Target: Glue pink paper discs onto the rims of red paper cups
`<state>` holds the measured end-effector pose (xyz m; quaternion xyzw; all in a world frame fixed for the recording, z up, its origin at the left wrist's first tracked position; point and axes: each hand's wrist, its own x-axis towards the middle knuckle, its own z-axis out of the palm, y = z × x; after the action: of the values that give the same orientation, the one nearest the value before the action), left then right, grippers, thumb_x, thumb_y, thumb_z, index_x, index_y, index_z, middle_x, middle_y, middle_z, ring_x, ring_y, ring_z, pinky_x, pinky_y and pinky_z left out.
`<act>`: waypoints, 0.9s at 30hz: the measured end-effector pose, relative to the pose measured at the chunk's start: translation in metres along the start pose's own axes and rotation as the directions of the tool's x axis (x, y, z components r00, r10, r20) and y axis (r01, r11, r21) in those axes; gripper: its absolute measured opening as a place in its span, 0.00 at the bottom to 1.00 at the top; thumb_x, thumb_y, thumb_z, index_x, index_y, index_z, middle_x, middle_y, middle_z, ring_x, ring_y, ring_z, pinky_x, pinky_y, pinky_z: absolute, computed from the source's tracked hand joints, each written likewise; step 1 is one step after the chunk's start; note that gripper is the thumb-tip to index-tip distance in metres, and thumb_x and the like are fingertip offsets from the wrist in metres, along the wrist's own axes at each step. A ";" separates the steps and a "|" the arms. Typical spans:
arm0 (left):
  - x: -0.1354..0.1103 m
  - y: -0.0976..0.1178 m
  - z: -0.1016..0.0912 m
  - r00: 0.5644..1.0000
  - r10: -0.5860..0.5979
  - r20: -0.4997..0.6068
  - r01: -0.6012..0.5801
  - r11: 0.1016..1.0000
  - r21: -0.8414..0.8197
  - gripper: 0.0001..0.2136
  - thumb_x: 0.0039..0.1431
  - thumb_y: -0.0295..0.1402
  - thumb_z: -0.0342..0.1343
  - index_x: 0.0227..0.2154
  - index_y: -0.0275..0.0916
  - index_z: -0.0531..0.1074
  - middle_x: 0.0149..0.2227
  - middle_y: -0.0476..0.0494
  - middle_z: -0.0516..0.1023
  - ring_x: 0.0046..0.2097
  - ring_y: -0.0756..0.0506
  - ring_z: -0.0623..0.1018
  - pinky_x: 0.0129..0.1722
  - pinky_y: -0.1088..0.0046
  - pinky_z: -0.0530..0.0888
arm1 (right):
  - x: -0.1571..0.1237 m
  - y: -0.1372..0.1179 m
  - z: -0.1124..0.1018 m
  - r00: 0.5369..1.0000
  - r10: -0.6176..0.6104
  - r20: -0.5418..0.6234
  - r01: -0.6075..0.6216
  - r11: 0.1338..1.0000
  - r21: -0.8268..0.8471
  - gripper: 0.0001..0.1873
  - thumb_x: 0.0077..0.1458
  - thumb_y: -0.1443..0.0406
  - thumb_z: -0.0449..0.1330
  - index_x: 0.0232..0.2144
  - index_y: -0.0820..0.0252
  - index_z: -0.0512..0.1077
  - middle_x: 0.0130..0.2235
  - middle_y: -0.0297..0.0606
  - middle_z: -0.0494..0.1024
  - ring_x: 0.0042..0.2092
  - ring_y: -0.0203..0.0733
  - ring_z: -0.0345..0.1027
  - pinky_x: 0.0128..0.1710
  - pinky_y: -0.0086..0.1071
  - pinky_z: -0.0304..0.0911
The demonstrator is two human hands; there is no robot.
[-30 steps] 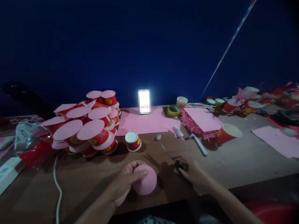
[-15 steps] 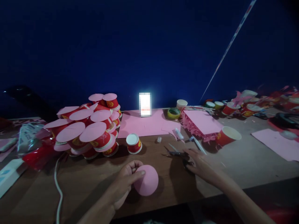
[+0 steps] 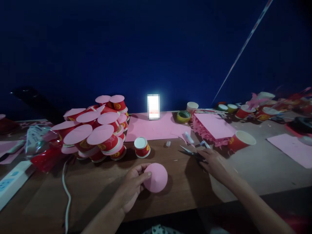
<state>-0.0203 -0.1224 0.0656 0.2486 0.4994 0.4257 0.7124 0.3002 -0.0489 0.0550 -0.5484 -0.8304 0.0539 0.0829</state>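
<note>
A small pink paper cone [image 3: 156, 178] is pinched by its edge between the thumb and fingers of my left hand [image 3: 136, 182], above the front of the table. My right hand [image 3: 213, 162] is closed over the handles of a pair of scissors [image 3: 188, 151], whose blades point left and lie near the tabletop; the handles are mostly hidden. Between the hands and farther back stands a short red paper cup [image 3: 142, 148], its white base up. A small clear cap [image 3: 168, 143] and a white glue tube [image 3: 188, 137] lie beyond the scissors.
Pink-topped red cups [image 3: 99, 135] are stacked at the left. Near them are a power strip [image 3: 14, 182] and its white cable [image 3: 67, 195]. Behind are pink paper [image 3: 151, 128], a lit phone [image 3: 153, 107] and a tape roll [image 3: 183, 116]. A fringed pink box [image 3: 215, 125] and cup [image 3: 241, 141] stand right.
My right hand has come down over the scissors' handles, and the blades look closer together. The left hand still holds the cone, slightly higher in view. The whole view has shifted a little.
</note>
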 end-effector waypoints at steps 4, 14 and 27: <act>0.001 -0.001 0.001 0.999 -0.005 -0.031 0.004 1.000 -0.010 0.12 0.51 0.31 0.60 0.39 0.36 0.69 0.38 0.45 0.73 0.36 0.50 0.72 0.32 0.75 0.70 | 0.000 0.012 0.004 0.996 -0.052 0.072 0.045 0.994 0.099 0.24 0.47 0.69 0.56 0.49 0.57 0.69 0.50 0.44 0.71 0.49 0.50 0.67 0.47 0.40 0.63; -0.001 0.001 0.010 0.996 0.010 -0.093 -0.022 0.991 -0.134 0.16 0.48 0.27 0.60 0.42 0.36 0.68 0.42 0.42 0.74 0.36 0.50 0.73 0.32 0.76 0.71 | -0.002 0.010 -0.010 0.994 0.106 0.011 -0.104 0.933 0.344 0.29 0.50 0.61 0.59 0.55 0.53 0.63 0.53 0.45 0.70 0.52 0.55 0.64 0.49 0.45 0.62; 0.000 -0.021 0.039 0.988 0.094 -0.120 -0.128 0.939 -0.320 0.17 0.46 0.27 0.62 0.41 0.37 0.69 0.40 0.43 0.77 0.40 0.46 0.77 0.39 0.72 0.73 | -0.001 -0.140 0.024 0.947 0.052 0.317 -0.264 -0.438 0.860 0.34 0.41 0.65 0.70 0.50 0.54 0.62 0.44 0.38 0.73 0.42 0.41 0.69 0.38 0.31 0.63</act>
<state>0.0231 -0.1307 0.0639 0.1328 0.4431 0.5544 0.6919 0.1697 -0.1044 0.0565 -0.3407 -0.3152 0.7684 0.4406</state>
